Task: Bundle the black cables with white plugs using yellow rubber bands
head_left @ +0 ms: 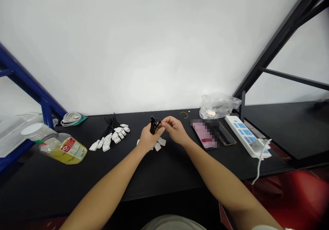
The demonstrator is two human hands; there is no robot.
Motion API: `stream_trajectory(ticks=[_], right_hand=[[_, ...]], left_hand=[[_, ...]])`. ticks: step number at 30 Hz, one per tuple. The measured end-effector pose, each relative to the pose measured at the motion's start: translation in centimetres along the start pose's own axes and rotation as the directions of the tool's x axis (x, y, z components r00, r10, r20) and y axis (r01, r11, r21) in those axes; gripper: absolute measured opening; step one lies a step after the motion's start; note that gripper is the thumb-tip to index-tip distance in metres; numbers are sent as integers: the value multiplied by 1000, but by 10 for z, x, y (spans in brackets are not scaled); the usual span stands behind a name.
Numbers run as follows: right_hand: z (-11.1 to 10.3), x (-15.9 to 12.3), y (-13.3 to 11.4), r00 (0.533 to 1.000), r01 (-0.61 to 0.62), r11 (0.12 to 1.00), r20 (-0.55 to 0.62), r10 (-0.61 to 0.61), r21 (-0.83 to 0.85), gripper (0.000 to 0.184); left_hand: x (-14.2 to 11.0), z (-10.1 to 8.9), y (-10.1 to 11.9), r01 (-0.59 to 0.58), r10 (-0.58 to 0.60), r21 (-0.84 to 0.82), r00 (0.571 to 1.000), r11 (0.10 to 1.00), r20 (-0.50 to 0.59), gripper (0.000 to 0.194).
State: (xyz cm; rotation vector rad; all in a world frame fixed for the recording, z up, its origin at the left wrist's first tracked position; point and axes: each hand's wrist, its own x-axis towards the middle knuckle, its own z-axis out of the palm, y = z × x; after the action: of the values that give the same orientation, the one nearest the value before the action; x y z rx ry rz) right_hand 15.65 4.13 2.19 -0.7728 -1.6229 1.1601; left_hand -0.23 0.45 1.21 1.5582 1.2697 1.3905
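My left hand [149,137] is wrapped round a bundle of short black cables [153,124], whose dark ends stick up above the fist. White plug-like connectors [158,144] of the bundle hang below that hand, partly hidden by it. My right hand [174,130] is close beside it, thumb and fingers pinching a thin orange-yellow band [161,124] at the cables. How far the band goes round them is hidden by the fingers. To the left, more black cables with white connectors [113,136] lie in a loose group on the black table [164,175].
Left stand a clear plastic jug [64,149] of yellow liquid and a coiled white cable [72,119]. Right lie a phone with a pink screen [203,132], another phone [227,135], a plastic bag [219,105] and a white power strip [246,135]. A thin yellow strand [184,114] lies behind my hands.
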Motion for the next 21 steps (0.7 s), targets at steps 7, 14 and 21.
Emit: stream_trajectory(ticks=[7, 14, 21], right_hand=[[3, -2, -12, 998, -7, 969, -57, 21, 246, 23], [2, -7, -28, 995, -85, 803, 91, 39, 590, 11], [1, 1, -19, 983, 16, 808, -157, 95, 589, 40]], left_hand=[[2, 1, -4, 45, -42, 57, 997, 997, -63, 27], [3, -1, 1, 42, -36, 130, 998, 991, -46, 24], [2, 2, -1, -5, 7, 133, 1000, 991, -15, 21]])
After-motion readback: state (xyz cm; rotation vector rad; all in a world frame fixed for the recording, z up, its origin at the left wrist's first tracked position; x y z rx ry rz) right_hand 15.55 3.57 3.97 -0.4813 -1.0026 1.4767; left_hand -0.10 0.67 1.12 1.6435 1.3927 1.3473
